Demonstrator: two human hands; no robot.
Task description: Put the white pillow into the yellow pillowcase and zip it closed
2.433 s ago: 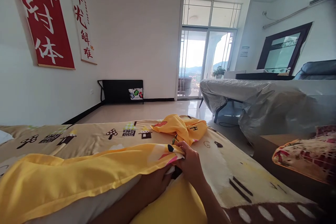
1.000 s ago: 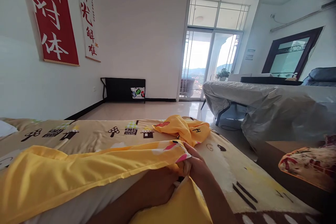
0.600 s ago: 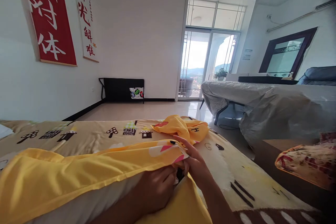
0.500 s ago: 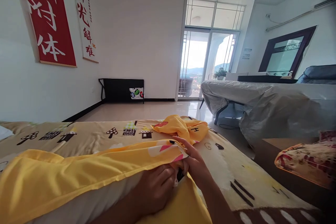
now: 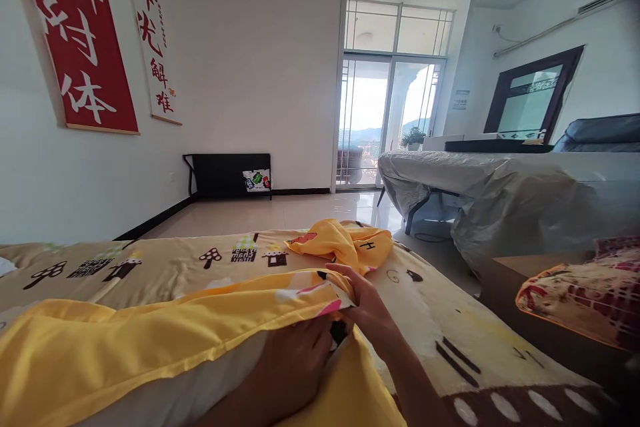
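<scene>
A yellow fabric cover with pink, white and black print lies over a white padded piece, whose side shows below the cover's edge. My right hand is closed on the printed corner of the cover, thumb and fingers gripping its edge. Just left of it, my left hand reaches under that edge against the white piece. Its knuckles are bent and its fingertips are hidden under the fabric, so what they hold does not show. More yellow cloth lies below both hands. Beyond them rests a bunched end of yellow cloth.
Beneath everything spreads a beige patterned blanket. To the right are a brown box with a floral cushion and a plastic-covered table. A folded black frame leans against the far wall by a glass door.
My left hand has pushed further under the cover's edge, so its fingers are more hidden. My right hand keeps its grip on the corner. The view has shifted slightly right.
</scene>
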